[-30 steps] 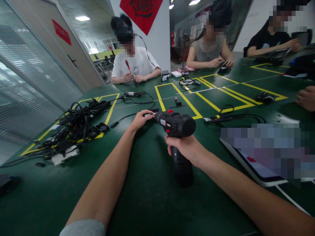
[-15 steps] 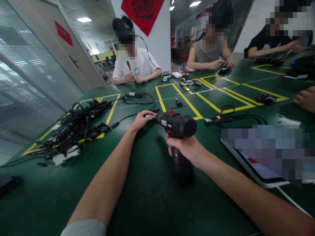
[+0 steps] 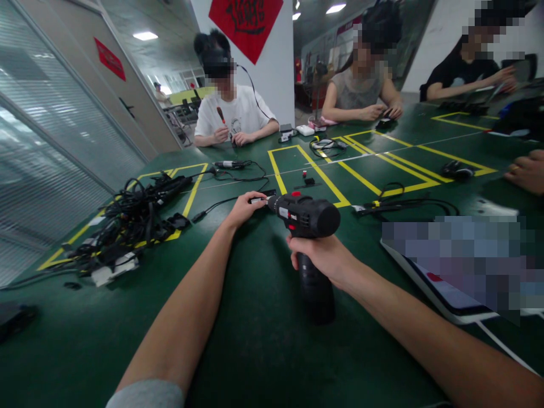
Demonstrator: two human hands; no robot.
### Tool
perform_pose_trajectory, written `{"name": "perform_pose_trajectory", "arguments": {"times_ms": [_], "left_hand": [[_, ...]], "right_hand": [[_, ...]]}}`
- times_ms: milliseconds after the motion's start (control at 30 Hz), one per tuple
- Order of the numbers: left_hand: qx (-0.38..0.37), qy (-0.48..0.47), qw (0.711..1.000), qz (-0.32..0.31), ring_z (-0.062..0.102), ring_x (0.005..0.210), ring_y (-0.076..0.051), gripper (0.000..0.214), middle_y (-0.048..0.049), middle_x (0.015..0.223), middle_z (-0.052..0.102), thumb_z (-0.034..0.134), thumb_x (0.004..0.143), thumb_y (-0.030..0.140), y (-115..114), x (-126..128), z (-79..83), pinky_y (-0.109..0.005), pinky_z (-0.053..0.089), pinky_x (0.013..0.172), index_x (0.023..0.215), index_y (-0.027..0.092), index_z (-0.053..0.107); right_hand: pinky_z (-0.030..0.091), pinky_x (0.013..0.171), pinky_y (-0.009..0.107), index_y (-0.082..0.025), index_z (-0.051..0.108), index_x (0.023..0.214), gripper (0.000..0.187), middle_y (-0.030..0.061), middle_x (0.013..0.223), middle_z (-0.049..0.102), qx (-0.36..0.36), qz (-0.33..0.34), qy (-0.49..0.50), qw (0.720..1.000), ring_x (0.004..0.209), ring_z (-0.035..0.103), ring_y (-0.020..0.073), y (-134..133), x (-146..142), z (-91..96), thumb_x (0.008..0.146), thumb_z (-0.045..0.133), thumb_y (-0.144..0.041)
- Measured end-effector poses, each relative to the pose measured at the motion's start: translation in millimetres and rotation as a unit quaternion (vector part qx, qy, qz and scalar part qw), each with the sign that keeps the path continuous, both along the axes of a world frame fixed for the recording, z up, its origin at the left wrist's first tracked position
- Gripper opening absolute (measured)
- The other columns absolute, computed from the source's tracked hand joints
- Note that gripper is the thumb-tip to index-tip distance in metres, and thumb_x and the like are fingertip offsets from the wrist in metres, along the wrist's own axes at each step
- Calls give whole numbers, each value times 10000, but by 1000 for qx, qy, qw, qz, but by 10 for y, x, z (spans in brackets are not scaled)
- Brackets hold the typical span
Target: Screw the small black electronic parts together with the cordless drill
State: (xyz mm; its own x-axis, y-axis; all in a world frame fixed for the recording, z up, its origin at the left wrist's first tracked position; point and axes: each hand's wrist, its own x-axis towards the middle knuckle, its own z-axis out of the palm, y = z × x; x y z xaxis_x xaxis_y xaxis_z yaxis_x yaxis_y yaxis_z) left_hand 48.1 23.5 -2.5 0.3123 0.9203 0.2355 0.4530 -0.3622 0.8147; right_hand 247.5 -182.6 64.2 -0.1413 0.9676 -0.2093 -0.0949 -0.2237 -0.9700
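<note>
1. Right hand (image 3: 321, 255): its fingers are wrapped round the grip of the drill (image 3: 308, 218); whether the trigger is pressed, I cannot tell.
2. Left hand (image 3: 244, 209), at 9 o'clock from the drill: its fingers pinch a small part (image 3: 257, 199) with a pale label, low at the counter (image 3: 263, 345). The drill's tip points at this part; finger and tip hide whether they touch.
3. Change: against the two earlier pictures, both hands and the drill sit in nearly the same places. I judge this a steady hold, with the work kept at one spot.
4. From the drill, a cable (image 3: 219, 201) lies at 9 o'clock, running behind the left hand; its join to the part is hidden. Farther that way is a cable pile (image 3: 144, 207).
5. At 12 o'clock lies a small black piece (image 3: 309, 182); at 3, a cord (image 3: 408, 201); at 2, a mouse (image 3: 458, 169); at 4, a tablet (image 3: 454, 294).
6. Outermost, at 11 o'clock, a co-worker (image 3: 238, 110) holds a screwdriver (image 3: 220, 115). At 2 o'clock, another person's hand (image 3: 527, 171) has edged slightly inward.
</note>
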Motion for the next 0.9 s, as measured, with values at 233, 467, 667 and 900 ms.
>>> {"name": "perform_pose_trajectory", "arguments": {"times_ms": [233,467,667,900], "left_hand": [[4,4,1000,-2,597,903,-195,368,-55,1019,707,693,696,392,-27,10,32,-308,453,865,984,164,723],[-12,10,1000,-12,588,846,-177,404,-41,1007,691,693,640,304,-46,-8,56,-302,467,830,1017,158,705],[-23,0,999,-27,603,860,-183,418,-37,995,685,667,616,258,3,-28,14,-308,483,826,1022,162,692],[-17,7,1000,-10,586,786,-164,414,-29,910,679,669,612,256,2,-4,10,-303,483,804,1011,148,696]], "right_hand": [[385,521,289,-182,594,696,55,-8,521,559,-11,6,-16,1000,478,525,146,14,12,-5,645,615,-188],[390,519,291,-181,598,700,68,-5,537,564,-5,10,-9,1000,483,530,149,15,16,-16,634,613,-192],[397,525,295,-188,592,688,60,4,553,572,-1,11,-14,1000,496,533,153,14,20,-10,631,606,-177],[385,522,295,-187,586,725,89,-8,533,560,1,9,-12,1000,478,520,147,6,7,7,642,618,-179]]}}
